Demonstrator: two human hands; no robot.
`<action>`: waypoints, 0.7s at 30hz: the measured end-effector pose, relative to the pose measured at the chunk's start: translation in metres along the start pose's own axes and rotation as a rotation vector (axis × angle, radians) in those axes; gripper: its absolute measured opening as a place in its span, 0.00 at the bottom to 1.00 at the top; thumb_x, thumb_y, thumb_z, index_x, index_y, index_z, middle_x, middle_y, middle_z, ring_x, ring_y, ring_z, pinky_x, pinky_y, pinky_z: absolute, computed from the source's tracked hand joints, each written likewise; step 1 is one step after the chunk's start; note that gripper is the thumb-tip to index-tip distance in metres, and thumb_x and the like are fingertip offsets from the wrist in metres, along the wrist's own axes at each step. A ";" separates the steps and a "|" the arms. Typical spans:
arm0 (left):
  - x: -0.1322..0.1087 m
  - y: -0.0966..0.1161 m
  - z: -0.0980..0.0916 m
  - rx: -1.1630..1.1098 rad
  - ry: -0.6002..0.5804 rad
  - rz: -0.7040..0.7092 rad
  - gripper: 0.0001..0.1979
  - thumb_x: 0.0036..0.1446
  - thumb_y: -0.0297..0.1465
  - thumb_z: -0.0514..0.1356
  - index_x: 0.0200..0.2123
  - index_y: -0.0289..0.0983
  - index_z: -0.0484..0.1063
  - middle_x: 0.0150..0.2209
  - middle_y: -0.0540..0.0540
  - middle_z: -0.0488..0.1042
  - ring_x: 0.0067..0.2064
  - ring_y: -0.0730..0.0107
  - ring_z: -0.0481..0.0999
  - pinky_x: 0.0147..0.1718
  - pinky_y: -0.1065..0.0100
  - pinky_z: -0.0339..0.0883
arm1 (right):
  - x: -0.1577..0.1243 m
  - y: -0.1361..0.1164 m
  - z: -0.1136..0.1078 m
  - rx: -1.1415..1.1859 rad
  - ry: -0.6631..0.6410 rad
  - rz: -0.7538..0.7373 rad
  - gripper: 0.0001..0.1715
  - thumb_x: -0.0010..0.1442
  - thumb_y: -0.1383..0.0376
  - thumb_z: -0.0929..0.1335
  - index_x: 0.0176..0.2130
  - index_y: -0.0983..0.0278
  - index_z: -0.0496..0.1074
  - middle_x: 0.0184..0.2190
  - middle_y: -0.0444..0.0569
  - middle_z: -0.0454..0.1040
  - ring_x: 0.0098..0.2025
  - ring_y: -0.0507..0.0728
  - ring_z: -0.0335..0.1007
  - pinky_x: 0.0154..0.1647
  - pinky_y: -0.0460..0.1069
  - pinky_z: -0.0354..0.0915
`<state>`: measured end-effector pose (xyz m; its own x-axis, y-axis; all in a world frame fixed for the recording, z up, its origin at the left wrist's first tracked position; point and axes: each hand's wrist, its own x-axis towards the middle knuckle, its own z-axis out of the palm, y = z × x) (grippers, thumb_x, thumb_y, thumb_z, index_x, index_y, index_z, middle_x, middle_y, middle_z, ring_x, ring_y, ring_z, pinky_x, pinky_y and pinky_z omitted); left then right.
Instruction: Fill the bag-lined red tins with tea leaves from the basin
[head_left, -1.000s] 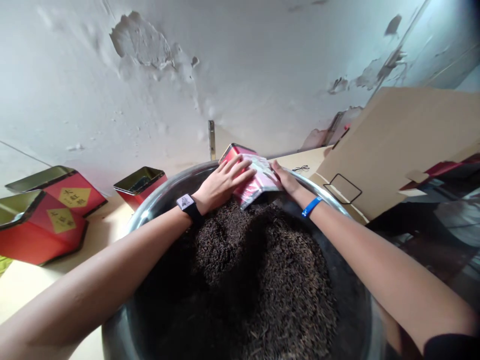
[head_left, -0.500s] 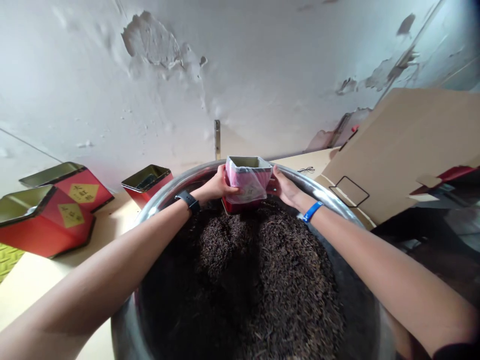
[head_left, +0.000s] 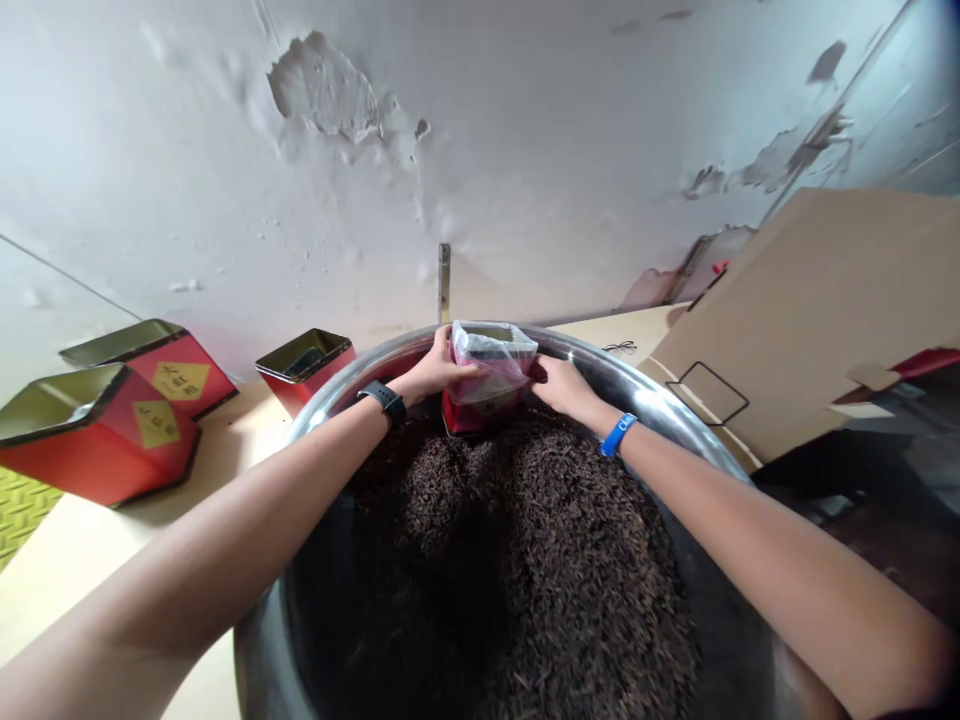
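Head view: both hands (head_left: 429,374) (head_left: 564,386) hold the previously tipped red tin (head_left: 476,412) upright.

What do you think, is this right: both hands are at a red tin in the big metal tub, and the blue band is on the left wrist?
Not quite: the head view shows the blue band on the right wrist, not the left. The left hand and right hand are at a red tin in the big metal tub.
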<state>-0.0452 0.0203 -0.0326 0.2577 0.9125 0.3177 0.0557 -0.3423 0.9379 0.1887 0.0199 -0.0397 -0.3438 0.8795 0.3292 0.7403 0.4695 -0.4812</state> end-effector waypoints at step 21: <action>0.003 0.014 -0.003 0.662 0.306 0.195 0.13 0.55 0.38 0.54 0.30 0.36 0.74 0.29 0.46 0.75 0.32 0.68 0.72 0.33 0.67 0.64 | -0.003 -0.014 -0.019 0.400 0.019 -0.120 0.27 0.50 0.61 0.67 0.50 0.60 0.60 0.47 0.52 0.67 0.43 0.57 0.68 0.44 0.52 0.66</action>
<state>-0.0469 0.0186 -0.0180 0.0483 0.8103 0.5840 0.6293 -0.4787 0.6122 0.1903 0.0091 -0.0191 -0.4006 0.8169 0.4150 0.4114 0.5651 -0.7151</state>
